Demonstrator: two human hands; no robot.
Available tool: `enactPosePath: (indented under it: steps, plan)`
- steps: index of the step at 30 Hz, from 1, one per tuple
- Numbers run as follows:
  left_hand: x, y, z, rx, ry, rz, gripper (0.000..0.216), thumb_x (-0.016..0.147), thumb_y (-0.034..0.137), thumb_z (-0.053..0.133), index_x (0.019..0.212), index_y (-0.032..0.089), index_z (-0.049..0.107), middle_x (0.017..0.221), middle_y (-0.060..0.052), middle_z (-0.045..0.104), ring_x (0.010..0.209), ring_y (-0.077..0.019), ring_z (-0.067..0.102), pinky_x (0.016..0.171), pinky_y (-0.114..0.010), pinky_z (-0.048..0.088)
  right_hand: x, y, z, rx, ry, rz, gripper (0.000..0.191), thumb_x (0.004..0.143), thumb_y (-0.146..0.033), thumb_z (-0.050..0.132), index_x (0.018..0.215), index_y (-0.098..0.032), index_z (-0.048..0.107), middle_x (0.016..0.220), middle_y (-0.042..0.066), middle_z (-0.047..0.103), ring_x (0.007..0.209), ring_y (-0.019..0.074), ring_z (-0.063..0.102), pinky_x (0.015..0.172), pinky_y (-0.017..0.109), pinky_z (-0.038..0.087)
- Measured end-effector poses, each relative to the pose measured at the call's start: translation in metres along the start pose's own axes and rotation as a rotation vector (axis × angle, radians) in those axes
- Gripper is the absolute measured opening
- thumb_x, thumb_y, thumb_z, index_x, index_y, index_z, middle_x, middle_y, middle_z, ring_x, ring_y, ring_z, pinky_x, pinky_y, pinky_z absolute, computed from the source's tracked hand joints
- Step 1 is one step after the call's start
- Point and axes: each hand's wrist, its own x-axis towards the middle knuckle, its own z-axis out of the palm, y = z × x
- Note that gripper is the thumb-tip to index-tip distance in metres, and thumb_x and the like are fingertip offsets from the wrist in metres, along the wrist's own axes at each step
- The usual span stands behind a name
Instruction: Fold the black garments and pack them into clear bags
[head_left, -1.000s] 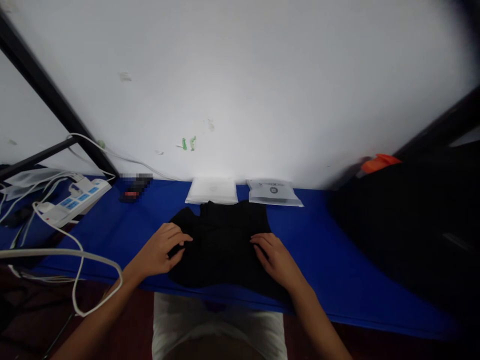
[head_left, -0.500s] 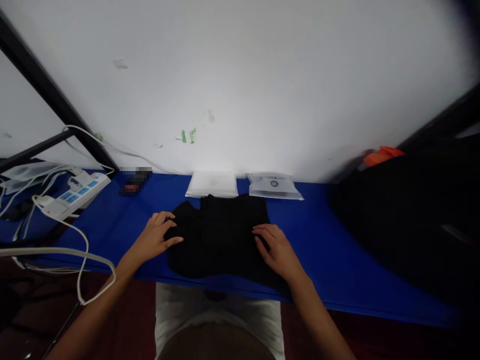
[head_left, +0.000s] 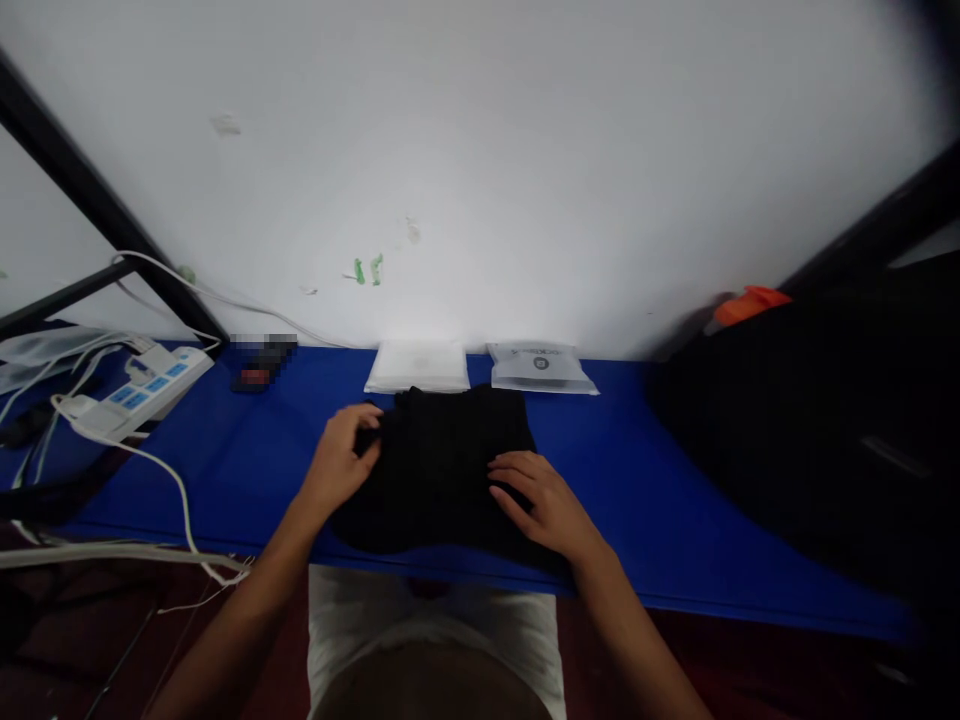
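Observation:
A black garment (head_left: 442, 470), dark and with few details visible, lies folded on the blue-topped table in front of me. At its upper left edge, my left hand (head_left: 343, 462) has its fingers and thumb curled around a bit of the cloth. My right hand (head_left: 538, 502) rests on the right side of the garment, fingers stretched out and the thumb a little apart. Behind the garment, close to the wall, lie a white flat packet (head_left: 418, 367) and a frosted plastic zip bag (head_left: 541, 368) with dark print.
A white power strip (head_left: 142, 395) with blue sockets and white cables stands at the left. A dark item (head_left: 264, 365), partly pixelated, lies near it. The blue table (head_left: 615, 500) meets a white wall. A large black bulk (head_left: 817, 430) with an orange piece (head_left: 752, 305) fills the right.
My left hand has moved right and slightly up, bringing the garment's left upper edge inward. The right hand has stayed on the cloth. A white cable at the left hangs lower.

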Motion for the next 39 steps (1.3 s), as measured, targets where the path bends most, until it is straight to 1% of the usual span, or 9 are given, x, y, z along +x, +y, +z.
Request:
enactPosePath:
  steps: [2, 4, 9, 16, 22, 28, 33, 36, 39]
  plan:
    - [-0.005, 0.004, 0.01, 0.015, -0.26, 0.111, 0.026, 0.085, 0.024, 0.058, 0.111, 0.025, 0.057, 0.095, 0.0, 0.067, 0.094, -0.0198, 0.064, 0.101, -0.046, 0.039, 0.0, 0.0, 0.0, 0.004, -0.003, 0.011, 0.017, 0.094, -0.025, 0.053, 0.104, -0.02, 0.066, 0.107, 0.01, 0.069, 0.105, 0.0247, 0.062, 0.092, 0.044, 0.05]
    - [-0.012, 0.001, 0.013, -0.006, -0.323, 0.092, 0.026, 0.09, 0.029, 0.056, 0.115, 0.026, 0.056, 0.097, 0.0, 0.069, 0.097, -0.0199, 0.065, 0.106, -0.049, 0.035, 0.0, 0.0, -0.001, 0.009, -0.005, 0.021, 0.017, 0.094, -0.025, 0.053, 0.104, -0.02, 0.066, 0.107, 0.01, 0.069, 0.103, 0.0245, 0.063, 0.091, 0.044, 0.051]
    - [-0.034, -0.02, 0.011, 0.083, 0.166, -0.163, 0.035, 0.09, 0.045, 0.054, 0.114, 0.02, 0.055, 0.113, -0.011, 0.061, 0.109, -0.0265, 0.058, 0.098, -0.047, 0.045, 0.001, -0.001, -0.002, 0.025, 0.003, 0.033, 0.016, 0.095, -0.024, 0.052, 0.102, -0.02, 0.066, 0.105, 0.01, 0.069, 0.099, 0.024, 0.063, 0.087, 0.043, 0.051]
    - [-0.05, -0.013, 0.017, 0.461, 0.067, -0.282, 0.038, 0.076, 0.053, 0.07, 0.085, 0.017, 0.067, 0.139, -0.018, 0.044, 0.129, -0.0436, 0.037, 0.1, -0.062, 0.037, 0.001, 0.0, 0.0, 0.033, 0.015, 0.044, 0.015, 0.095, -0.024, 0.053, 0.103, -0.02, 0.065, 0.104, 0.01, 0.069, 0.098, 0.0238, 0.063, 0.086, 0.043, 0.051]
    - [-0.014, 0.025, 0.025, 0.371, 0.357, -0.083, 0.011, 0.079, 0.026, 0.069, 0.082, 0.019, 0.061, 0.128, -0.014, 0.054, 0.123, -0.0348, 0.046, 0.101, -0.055, 0.039, 0.002, -0.001, -0.001, 0.054, -0.009, 0.046, 0.015, 0.095, -0.024, 0.052, 0.102, -0.02, 0.064, 0.105, 0.01, 0.069, 0.099, 0.0242, 0.063, 0.086, 0.044, 0.052]
    - [-0.005, 0.062, 0.068, 0.121, -0.382, 0.391, 0.041, 0.077, 0.03, 0.075, 0.113, 0.021, 0.058, 0.127, -0.011, 0.058, 0.117, -0.0272, 0.055, 0.098, -0.043, 0.045, -0.003, 0.004, 0.002, 0.108, 0.018, 0.063, 0.019, 0.093, -0.019, 0.048, 0.104, -0.021, 0.063, 0.104, 0.011, 0.068, 0.096, 0.023, 0.065, 0.084, 0.041, 0.055]
    - [-0.005, 0.073, 0.08, 0.167, -0.377, 0.341, 0.024, 0.081, 0.013, 0.064, 0.105, 0.018, 0.061, 0.116, -0.009, 0.065, 0.111, -0.027, 0.058, 0.095, -0.044, 0.044, -0.003, 0.001, 0.001, 0.203, 0.08, 0.099, 0.038, 0.086, -0.01, 0.046, 0.121, -0.023, 0.05, 0.124, 0.013, 0.058, 0.115, 0.0232, 0.058, 0.094, 0.043, 0.052]
    - [0.001, 0.074, 0.068, -0.06, -0.405, 0.393, 0.023, 0.082, 0.009, 0.059, 0.103, 0.018, 0.063, 0.11, -0.008, 0.068, 0.107, -0.0221, 0.061, 0.094, -0.038, 0.046, 0.002, -0.003, 0.0, 0.117, 0.052, 0.064, 0.065, 0.076, -0.01, 0.057, 0.137, -0.022, 0.04, 0.146, 0.016, 0.04, 0.136, 0.0309, 0.038, 0.107, 0.055, 0.04]
    - [0.016, 0.068, 0.052, -0.3, -0.551, 0.495, 0.023, 0.082, 0.02, 0.067, 0.105, 0.02, 0.064, 0.108, -0.005, 0.069, 0.107, -0.0194, 0.061, 0.096, -0.033, 0.046, 0.006, -0.005, -0.001, 0.066, -0.011, -0.038, 0.065, 0.065, -0.001, 0.052, 0.127, -0.02, 0.048, 0.14, 0.016, 0.048, 0.134, 0.0314, 0.041, 0.107, 0.057, 0.038]
